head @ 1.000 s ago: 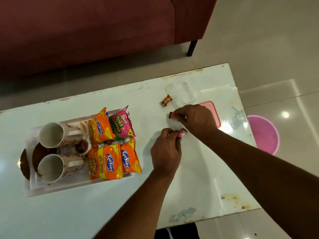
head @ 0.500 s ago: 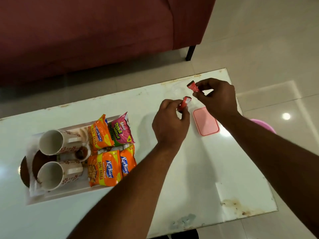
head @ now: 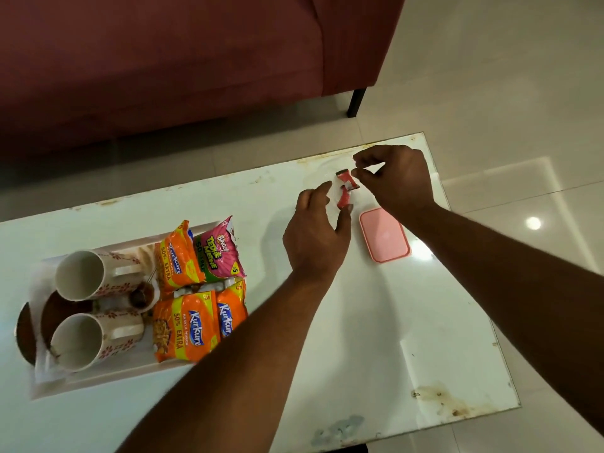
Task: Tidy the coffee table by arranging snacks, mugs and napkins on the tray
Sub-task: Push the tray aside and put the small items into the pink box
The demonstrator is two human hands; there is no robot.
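Two small red-wrapped candies point(head: 345, 188) hang between my hands over the far right part of the white coffee table point(head: 327, 322). My left hand point(head: 315, 237) has its fingers spread, one candy just off its thumb tip. The fingers of my right hand point(head: 398, 178) are parted beside the other candy. Neither hand clearly grips a candy. A faint clear plastic container point(head: 318, 176) lies under them. At the left, the white tray point(head: 98, 377) holds two floral mugs point(head: 81, 279) on their sides and several orange and pink snack packets point(head: 196, 289).
A pink lid point(head: 384, 235) lies flat on the table just right of my left hand. Brown saucers point(head: 26, 331) sit at the tray's left end. A dark red sofa point(head: 163, 60) stands beyond the table. Stains mark the table's near right corner point(head: 441, 400).
Both hands lifted the candies from the table's middle and carried them to the far right corner. Their fingers have now parted around the candies.
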